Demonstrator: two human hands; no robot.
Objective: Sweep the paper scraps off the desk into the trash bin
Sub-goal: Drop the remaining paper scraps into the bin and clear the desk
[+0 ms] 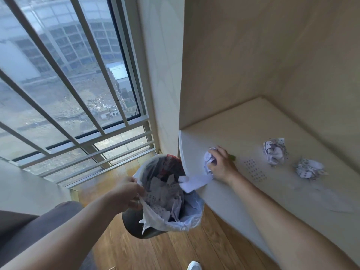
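- r hand (221, 165) at the desk (243, 133) edge, fingers curled over a paper wad (209, 158); flat scrap (194, 182) overhangs the edge.
- trash bin (132, 225) is below-left of it; l hand (127, 193) pinches the liner (155, 221).
- second wad (274, 151) and third wad (309, 169) lie to the right, nearer the r hand.

Barred window (64, 75) above wooden floor (165, 252).
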